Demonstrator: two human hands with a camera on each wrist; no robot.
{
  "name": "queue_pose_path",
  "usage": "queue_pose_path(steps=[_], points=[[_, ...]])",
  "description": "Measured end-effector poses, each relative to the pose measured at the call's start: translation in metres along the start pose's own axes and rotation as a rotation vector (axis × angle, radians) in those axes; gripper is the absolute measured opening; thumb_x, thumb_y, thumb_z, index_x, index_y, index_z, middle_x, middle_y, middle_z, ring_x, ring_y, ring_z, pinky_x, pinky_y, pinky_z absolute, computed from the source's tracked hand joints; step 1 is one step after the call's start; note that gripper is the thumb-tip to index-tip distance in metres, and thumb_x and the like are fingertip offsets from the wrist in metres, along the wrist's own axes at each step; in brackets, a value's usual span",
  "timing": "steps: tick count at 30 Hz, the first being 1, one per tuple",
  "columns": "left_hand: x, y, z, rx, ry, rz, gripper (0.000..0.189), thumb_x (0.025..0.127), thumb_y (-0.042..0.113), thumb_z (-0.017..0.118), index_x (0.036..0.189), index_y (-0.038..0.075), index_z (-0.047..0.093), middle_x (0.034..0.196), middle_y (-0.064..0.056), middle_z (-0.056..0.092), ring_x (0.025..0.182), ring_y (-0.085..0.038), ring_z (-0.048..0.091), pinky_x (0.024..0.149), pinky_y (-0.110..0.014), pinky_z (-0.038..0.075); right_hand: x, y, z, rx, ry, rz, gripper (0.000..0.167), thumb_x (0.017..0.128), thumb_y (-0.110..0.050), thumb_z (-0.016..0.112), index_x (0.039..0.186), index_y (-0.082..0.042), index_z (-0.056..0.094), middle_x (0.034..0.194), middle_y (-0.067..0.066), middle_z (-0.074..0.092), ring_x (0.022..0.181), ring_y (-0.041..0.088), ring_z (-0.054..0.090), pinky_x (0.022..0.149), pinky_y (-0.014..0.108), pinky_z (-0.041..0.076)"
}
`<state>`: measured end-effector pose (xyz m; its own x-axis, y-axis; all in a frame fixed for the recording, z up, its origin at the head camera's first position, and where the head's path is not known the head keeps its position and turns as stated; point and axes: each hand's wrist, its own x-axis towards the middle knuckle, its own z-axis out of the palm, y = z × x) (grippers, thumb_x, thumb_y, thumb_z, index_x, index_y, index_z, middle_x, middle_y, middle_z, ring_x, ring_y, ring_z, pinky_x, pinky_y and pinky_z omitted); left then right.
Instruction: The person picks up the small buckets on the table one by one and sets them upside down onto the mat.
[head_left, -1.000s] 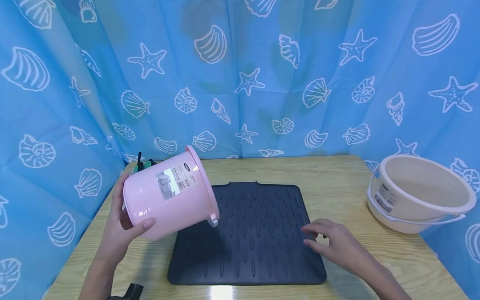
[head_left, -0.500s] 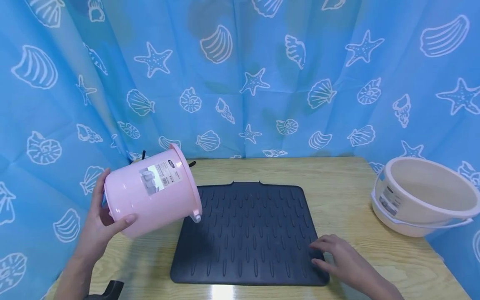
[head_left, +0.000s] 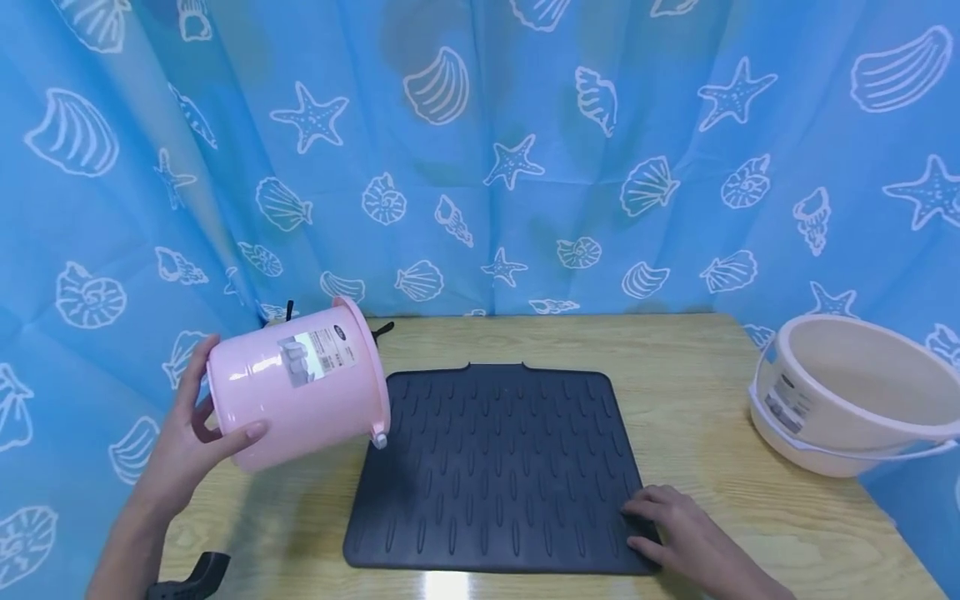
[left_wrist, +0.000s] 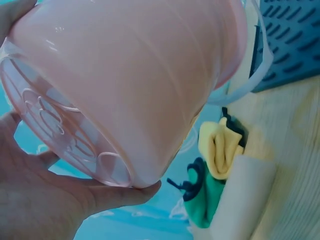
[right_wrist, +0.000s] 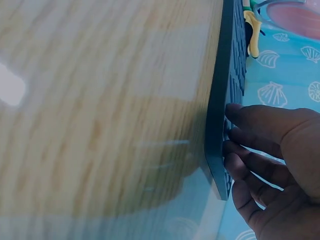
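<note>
1. Here, the left hand [head_left: 183, 437] grips the pink bucket [head_left: 296, 383] by its base, thumb along the near side and fingers curled round the bottom rim, holding it tipped on its side in the air above the table's [head_left: 697, 392] left edge.
2. The bucket's open mouth faces right, toward the dark ridged mat [head_left: 498, 467], and its handle [left_wrist: 250, 75] hangs loose.
3. The right hand [head_left: 675, 533] lies flat with relaxed fingers on the mat's near right corner, gripping nothing.
4. Folded cloths [left_wrist: 217, 170], yellow and green, sit behind the bucket.
5. A beige basin [head_left: 855, 392] stands at the far right, well apart.
</note>
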<state>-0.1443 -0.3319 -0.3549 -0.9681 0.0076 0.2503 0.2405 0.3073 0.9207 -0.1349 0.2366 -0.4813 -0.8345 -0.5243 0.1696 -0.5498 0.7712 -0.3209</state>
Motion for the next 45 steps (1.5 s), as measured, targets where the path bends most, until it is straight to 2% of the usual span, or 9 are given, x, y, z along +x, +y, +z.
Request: queue_pose_path(steps=[4,7,9,24,28,31,34,37,45], points=[[0.003,-0.001,-0.005,0.122,-0.011,0.005,0.108,0.087,0.002,0.073,0.159,0.044,0.005,0.163,-0.007,0.009,0.125,-0.025,0.05,0.075,-0.022,0.056,0.0,0.0,0.001,0.01,0.007,0.0,0.026,0.081,-0.022,0.084,0.104,-0.012,0.076,0.104,-0.003,0.064,0.092,0.019,0.063,0.076,0.039,0.056],[0.007,-0.001,-0.009,0.181,-0.017,0.005,0.108,0.088,0.005,0.074,0.159,0.045,0.002,0.163,-0.006,0.008,0.136,-0.049,0.033,0.077,-0.017,0.053,0.0,-0.001,0.002,0.004,0.026,-0.003,0.026,0.08,-0.021,0.084,0.103,-0.011,0.076,0.103,-0.004,0.064,0.091,0.016,0.062,0.075,0.038,0.055],[0.009,0.0,-0.01,0.192,-0.025,-0.002,0.108,0.088,0.006,0.074,0.158,0.045,0.001,0.164,-0.006,0.007,0.136,-0.056,0.028,0.078,-0.016,0.052,0.0,-0.001,0.002,-0.004,0.035,0.001,0.026,0.08,-0.021,0.084,0.103,-0.012,0.076,0.102,-0.005,0.064,0.09,0.015,0.062,0.075,0.039,0.055],[0.022,0.001,-0.025,0.332,-0.06,-0.007,0.112,0.085,0.012,0.079,0.159,0.043,0.002,0.16,-0.017,0.01,0.127,-0.053,0.03,0.071,-0.019,0.051,-0.003,0.0,0.004,-0.015,0.045,-0.015,0.027,0.08,-0.027,0.084,0.102,-0.013,0.077,0.103,-0.007,0.063,0.09,0.012,0.06,0.073,0.039,0.053],[0.025,0.001,-0.026,0.366,-0.08,-0.011,0.113,0.083,0.016,0.081,0.16,0.042,0.003,0.16,-0.021,0.009,0.128,-0.056,0.028,0.075,-0.044,0.057,-0.003,0.0,0.004,-0.01,0.058,-0.025,0.027,0.08,-0.026,0.085,0.102,-0.013,0.077,0.103,-0.007,0.063,0.091,0.013,0.06,0.073,0.038,0.053],[0.028,0.002,-0.024,0.359,-0.102,-0.015,0.113,0.083,0.016,0.081,0.159,0.043,0.002,0.162,-0.02,0.007,0.129,-0.056,0.028,0.08,-0.065,0.051,-0.003,-0.001,0.003,-0.012,0.052,-0.012,0.027,0.08,-0.027,0.085,0.103,-0.014,0.077,0.104,-0.007,0.062,0.091,0.013,0.06,0.073,0.038,0.053],[0.032,0.002,-0.021,0.333,-0.123,-0.026,0.112,0.085,0.016,0.08,0.159,0.044,0.001,0.163,-0.018,0.003,0.131,-0.057,0.028,0.086,-0.075,0.043,-0.004,-0.001,0.002,-0.014,0.034,0.005,0.028,0.081,-0.028,0.084,0.104,-0.014,0.077,0.105,-0.007,0.062,0.093,0.014,0.06,0.075,0.039,0.052],[0.035,0.001,-0.017,0.315,-0.139,-0.028,0.112,0.085,0.016,0.08,0.159,0.045,0.001,0.164,-0.017,0.001,0.133,-0.058,0.027,0.09,-0.077,0.039,-0.005,0.0,0.002,-0.01,0.026,0.008,0.028,0.082,-0.029,0.083,0.104,-0.014,0.076,0.106,-0.006,0.062,0.094,0.015,0.06,0.075,0.039,0.052],[0.046,-0.001,-0.006,0.343,-0.167,-0.001,0.112,0.084,0.02,0.081,0.159,0.043,0.002,0.162,-0.019,0.005,0.131,-0.054,0.031,0.085,-0.065,0.05,-0.005,-0.001,0.002,-0.006,0.04,-0.009,0.027,0.083,-0.029,0.083,0.105,-0.015,0.076,0.106,-0.007,0.062,0.094,0.014,0.059,0.074,0.038,0.052]])
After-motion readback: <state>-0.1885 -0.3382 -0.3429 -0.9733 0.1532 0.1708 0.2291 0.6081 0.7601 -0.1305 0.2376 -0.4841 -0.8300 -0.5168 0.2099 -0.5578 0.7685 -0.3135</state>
